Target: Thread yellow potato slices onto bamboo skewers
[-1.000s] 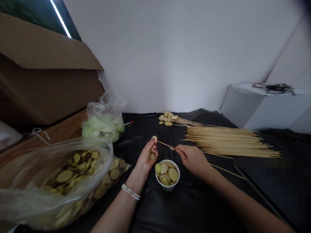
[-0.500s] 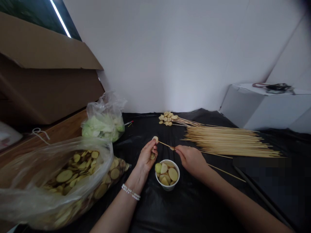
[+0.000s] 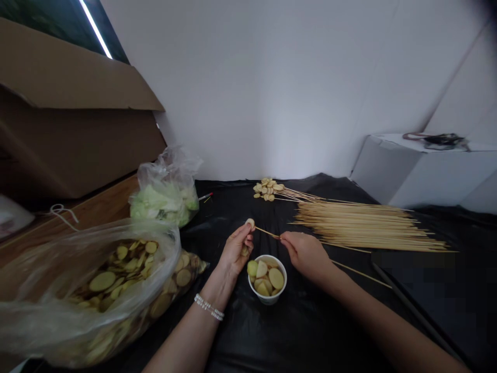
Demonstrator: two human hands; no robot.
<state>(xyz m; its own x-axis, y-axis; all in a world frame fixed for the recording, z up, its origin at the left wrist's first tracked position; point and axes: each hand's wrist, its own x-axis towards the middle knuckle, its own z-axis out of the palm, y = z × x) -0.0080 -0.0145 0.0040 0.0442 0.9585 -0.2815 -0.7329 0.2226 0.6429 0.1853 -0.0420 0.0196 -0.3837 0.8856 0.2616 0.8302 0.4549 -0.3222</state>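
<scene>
My left hand [image 3: 235, 251] pinches a pale round potato slice [image 3: 250, 223] between thumb and fingertips, with another slice tucked in its curled fingers. A thin bamboo skewer [image 3: 264, 231] runs from that slice to my right hand [image 3: 308, 255], whose fingers are closed round it. The skewer's far end emerges behind the right wrist. At the skewer tip, whether it has pierced the slice is too small to tell. Just below and between both hands stands a white paper cup [image 3: 267, 300] filled with potato slices [image 3: 276, 278].
A big plastic bag [image 3: 34, 321] of potato slices lies at left, with a bag of pale green vegetable pieces [image 3: 165, 202] behind it. Loose skewers [image 3: 365, 225] lie at right; skewered slices [image 3: 267, 189] rest at the back. A cardboard box [image 3: 85, 150] stands far left.
Both hands stay almost in place. The left hand and its slice have shifted very slightly to the right, toward the right hand.
</scene>
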